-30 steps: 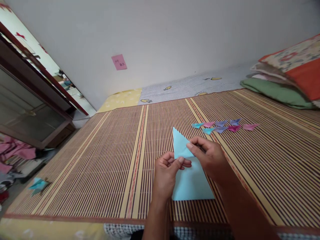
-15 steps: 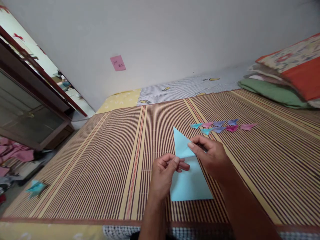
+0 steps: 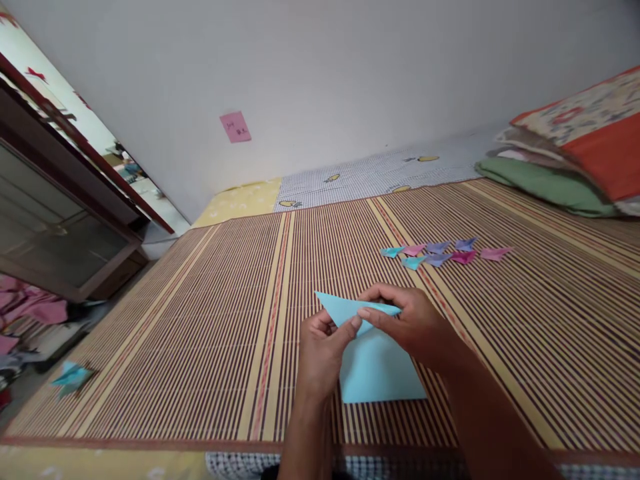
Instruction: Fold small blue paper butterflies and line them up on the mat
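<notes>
A light-blue folded paper [image 3: 336,308] is held up in a triangular shape, its sharp corner pointing left. My left hand [image 3: 323,343] pinches its lower edge between thumb and fingers. On the right side, my right hand [image 3: 405,317] grips the same paper, thumb in front and fingers behind. Under both hands a flat light-blue sheet [image 3: 384,377] lies on the striped mat [image 3: 240,320]; its far part is hidden by the hands and the folded paper.
Several small folded paper pieces [image 3: 437,253] in blue, pink and purple lie in two rows beyond my right hand. A blue folded paper [image 3: 73,378] is at the mat's left edge. Pillows and bedding [image 3: 560,173] are stacked at the back right, against the wall [image 3: 350,80].
The folded paper has been turned and lowered, so its point swung from upward to the left. Both hands have closed in on it, the right one moving slightly down.
</notes>
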Tool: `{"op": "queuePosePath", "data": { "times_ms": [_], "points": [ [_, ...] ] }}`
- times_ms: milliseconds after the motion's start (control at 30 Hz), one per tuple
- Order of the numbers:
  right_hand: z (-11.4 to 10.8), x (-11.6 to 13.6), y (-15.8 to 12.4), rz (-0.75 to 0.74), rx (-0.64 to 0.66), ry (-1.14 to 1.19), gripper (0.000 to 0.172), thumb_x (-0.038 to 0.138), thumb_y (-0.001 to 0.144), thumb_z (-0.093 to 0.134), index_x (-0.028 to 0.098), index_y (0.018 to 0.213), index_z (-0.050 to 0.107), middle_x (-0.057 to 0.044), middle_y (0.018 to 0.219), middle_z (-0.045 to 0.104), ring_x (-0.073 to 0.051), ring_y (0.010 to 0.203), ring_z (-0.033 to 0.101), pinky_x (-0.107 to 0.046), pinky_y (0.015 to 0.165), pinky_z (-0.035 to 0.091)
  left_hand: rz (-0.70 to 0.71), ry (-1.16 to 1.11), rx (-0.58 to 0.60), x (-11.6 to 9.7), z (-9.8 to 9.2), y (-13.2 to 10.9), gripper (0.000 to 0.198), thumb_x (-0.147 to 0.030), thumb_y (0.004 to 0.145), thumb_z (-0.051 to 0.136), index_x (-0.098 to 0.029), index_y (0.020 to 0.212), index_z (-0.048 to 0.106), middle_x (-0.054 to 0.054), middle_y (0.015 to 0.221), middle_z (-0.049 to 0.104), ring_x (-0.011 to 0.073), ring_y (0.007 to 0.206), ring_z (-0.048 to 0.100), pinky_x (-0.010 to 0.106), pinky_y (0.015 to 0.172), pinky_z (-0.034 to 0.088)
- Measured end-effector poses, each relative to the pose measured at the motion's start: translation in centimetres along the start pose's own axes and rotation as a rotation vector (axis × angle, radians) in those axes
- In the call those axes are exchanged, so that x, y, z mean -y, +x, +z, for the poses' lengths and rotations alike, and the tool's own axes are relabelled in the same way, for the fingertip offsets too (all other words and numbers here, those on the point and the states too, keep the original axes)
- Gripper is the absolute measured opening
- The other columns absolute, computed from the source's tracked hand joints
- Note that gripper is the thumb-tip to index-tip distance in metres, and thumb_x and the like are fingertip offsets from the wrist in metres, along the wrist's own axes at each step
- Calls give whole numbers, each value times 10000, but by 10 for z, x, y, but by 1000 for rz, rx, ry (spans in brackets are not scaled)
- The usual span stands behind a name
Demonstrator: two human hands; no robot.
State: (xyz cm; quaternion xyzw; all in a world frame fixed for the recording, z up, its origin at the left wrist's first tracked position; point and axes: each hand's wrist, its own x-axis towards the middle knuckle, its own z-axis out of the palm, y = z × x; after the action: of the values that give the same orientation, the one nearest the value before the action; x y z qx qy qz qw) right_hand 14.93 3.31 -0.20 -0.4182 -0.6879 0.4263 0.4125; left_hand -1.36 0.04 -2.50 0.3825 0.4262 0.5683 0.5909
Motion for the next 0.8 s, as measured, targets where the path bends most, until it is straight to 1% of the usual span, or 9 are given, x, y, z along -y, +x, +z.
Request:
{"op": "queuePosePath", "data": {
  "times_ms": [33, 133, 200, 300, 433, 533, 633, 800],
  "points": [
    [1, -2, 1, 26, -34, 44, 153, 330, 826, 720, 190, 880, 687, -4, 782, 663, -164, 727, 598, -269, 638, 451, 14, -28, -36, 0, 1, 0, 218, -281, 734, 846, -138, 888, 792, 72, 814, 787, 163, 689, 691, 273, 663, 539],
    [9, -9, 4, 103, -99, 284, 316, 350, 724, 818, 192, 956, 673, 10, 747, 647, -147, 658, 587, -256, 590, 457, 31, -125, -109, 1, 4, -1, 220, -285, 745, 836, -140, 901, 782, 70, 809, 791, 175, 647, 701, 301, 654, 552],
    [16, -12, 6, 124, -94, 441, 328, 359, 690, 843, 189, 908, 667, 13, 725, 643, -143, 651, 593, -257, 600, 474, 46, -164, -135, 3, 5, -1, 212, -285, 753, 831, -143, 901, 778, 69, 819, 794, 183, 646, 710, 317, 671, 560],
    [25, -14, 8, 141, -89, 549, 309, 379, 674, 853, 179, 821, 669, -12, 761, 675, -164, 715, 633, -288, 673, 517, 82, -173, -158, 6, 6, 0, 207, -277, 752, 835, -147, 902, 776, 70, 859, 799, 195, 712, 727, 325, 727, 563],
    [29, -10, 7, 173, -113, 586, 282, 379, 686, 848, 176, 811, 699, -25, 795, 707, -174, 759, 657, -310, 733, 540, 86, -164, -161, 8, 5, 1, 207, -271, 760, 833, -150, 917, 776, 73, 895, 801, 196, 783, 732, 310, 764, 551],
    [29, -6, 6, 181, -118, 605, 263, 382, 701, 836, 175, 815, 720, -32, 805, 722, -173, 762, 665, -313, 743, 545, 87, -161, -149, 7, 5, 1, 221, -275, 756, 836, -142, 923, 776, 79, 901, 801, 194, 767, 729, 305, 746, 548],
    [28, -5, 6, 167, -151, 580, 253, 393, 705, 822, 179, 781, 712, -17, 751, 701, -162, 699, 642, -301, 688, 535, 78, -177, -127, 6, 5, 1, 243, -285, 751, 837, -134, 930, 772, 86, 893, 801, 201, 721, 729, 324, 723, 558],
    [22, -6, 7, 110, -208, 449, 240, 388, 750, 777, 186, 687, 664, 28, 612, 589, -131, 593, 547, -261, 580, 452, 71, -197, -122, 8, 5, 0, 237, -282, 744, 837, -136, 918, 766, 84, 870, 801, 208, 701, 733, 337, 724, 564]
  ]
}}
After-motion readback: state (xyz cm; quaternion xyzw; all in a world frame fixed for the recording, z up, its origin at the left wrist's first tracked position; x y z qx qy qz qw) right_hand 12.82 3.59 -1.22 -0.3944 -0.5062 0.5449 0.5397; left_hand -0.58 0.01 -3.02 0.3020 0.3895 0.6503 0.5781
